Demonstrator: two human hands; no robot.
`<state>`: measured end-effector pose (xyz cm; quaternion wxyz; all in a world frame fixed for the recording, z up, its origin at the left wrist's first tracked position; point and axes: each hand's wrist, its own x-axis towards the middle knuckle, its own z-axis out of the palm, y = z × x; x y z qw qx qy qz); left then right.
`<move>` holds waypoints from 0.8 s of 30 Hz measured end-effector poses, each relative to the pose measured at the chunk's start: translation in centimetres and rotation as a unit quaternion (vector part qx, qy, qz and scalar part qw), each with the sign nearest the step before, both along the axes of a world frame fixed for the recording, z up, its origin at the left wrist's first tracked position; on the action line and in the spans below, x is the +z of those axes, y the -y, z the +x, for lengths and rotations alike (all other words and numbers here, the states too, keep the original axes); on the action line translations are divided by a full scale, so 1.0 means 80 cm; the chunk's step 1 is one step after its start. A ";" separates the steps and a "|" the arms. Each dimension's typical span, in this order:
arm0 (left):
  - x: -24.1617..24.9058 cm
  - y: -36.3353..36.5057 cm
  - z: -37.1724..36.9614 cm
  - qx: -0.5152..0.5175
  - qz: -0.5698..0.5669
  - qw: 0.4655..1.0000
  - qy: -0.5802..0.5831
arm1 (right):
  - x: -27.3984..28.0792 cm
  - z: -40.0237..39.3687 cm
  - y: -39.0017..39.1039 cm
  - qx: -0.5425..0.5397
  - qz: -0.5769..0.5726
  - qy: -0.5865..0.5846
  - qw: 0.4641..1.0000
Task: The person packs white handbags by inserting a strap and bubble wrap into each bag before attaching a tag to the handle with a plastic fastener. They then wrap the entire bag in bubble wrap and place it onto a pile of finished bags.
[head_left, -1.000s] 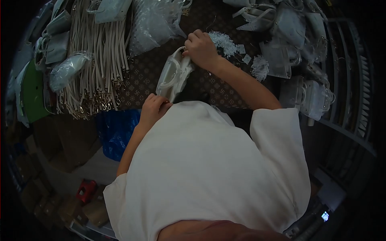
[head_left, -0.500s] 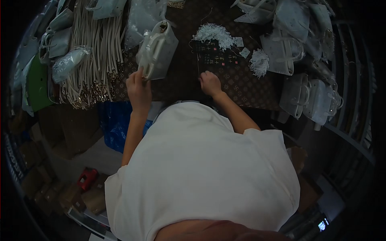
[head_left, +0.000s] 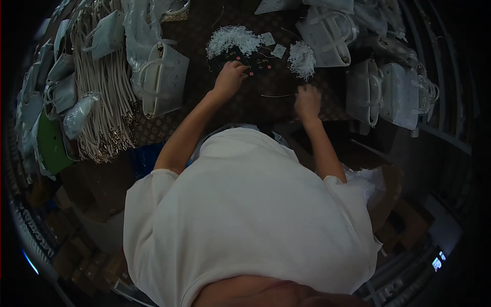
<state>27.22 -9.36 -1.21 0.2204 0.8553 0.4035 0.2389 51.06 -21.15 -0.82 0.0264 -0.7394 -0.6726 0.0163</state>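
Note:
My left hand (head_left: 231, 80) reaches onto the dark cards (head_left: 262, 66) printed with gold characters and small pink squares. Its fingers are drawn together over the cards' left part; whatever they pinch is hidden. To the right, my right hand (head_left: 308, 102) is closed on a thin pale string (head_left: 276, 95), which sticks out leftward above the brown patterned table cover. Just beyond the cards lies a heap of white tag strings (head_left: 231, 41), with small pale square tags (head_left: 279, 50) beside it. A second bundle of white strings (head_left: 302, 59) lies above my right hand.
A white handbag (head_left: 166, 79) stands left of my left arm, near a row of hanging pale straps (head_left: 102, 107). More white handbags (head_left: 327, 38) crowd the right side, some in plastic. A green bag (head_left: 52, 146) sits at far left.
My left hand has let go of the white handbag and moved right onto the cards. My right hand has shifted right with the string, which now lies sideways. The view has turned slightly.

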 end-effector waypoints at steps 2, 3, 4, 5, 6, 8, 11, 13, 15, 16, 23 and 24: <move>-0.015 -0.015 0.018 0.023 0.004 0.999 -0.046 | -0.011 -0.031 -0.012 0.088 0.067 -0.210 0.971; -0.018 -0.020 0.024 0.049 0.008 0.994 -0.093 | -0.016 -0.050 -0.013 0.094 0.043 -0.228 0.968; -0.017 -0.023 0.026 0.045 0.010 0.994 -0.095 | -0.021 -0.062 -0.012 0.100 0.020 -0.245 0.964; -0.016 -0.027 0.027 0.052 -0.022 0.994 -0.097 | -0.026 -0.067 -0.011 0.097 0.023 -0.247 0.964; -0.016 -0.032 0.027 0.058 -0.054 0.992 -0.099 | -0.032 -0.070 -0.011 0.098 0.030 -0.248 0.963; -0.024 -0.050 0.019 0.044 -0.126 0.988 -0.080 | -0.045 -0.067 -0.015 0.100 0.038 -0.249 0.963; -0.029 -0.067 0.008 0.045 -0.251 0.967 -0.009 | -0.051 -0.048 -0.027 0.035 0.046 -0.420 0.906; -0.018 -0.070 0.005 0.060 -0.299 0.951 0.041 | -0.021 -0.039 -0.038 -0.149 -0.034 -0.734 0.662; 0.006 -0.064 -0.001 0.078 -0.244 0.961 0.105 | 0.018 -0.038 -0.052 -0.163 -0.036 -0.765 0.622; 0.017 -0.061 -0.002 0.081 -0.244 0.961 0.103 | 0.035 -0.037 -0.061 -0.178 -0.038 -0.792 0.583; 0.104 -0.014 0.002 0.162 -0.353 0.885 0.259 | 0.087 -0.076 -0.107 -0.049 0.001 -0.707 0.706; 0.115 -0.007 0.004 0.186 -0.368 0.868 0.276 | 0.095 -0.083 -0.110 -0.029 0.015 -0.696 0.718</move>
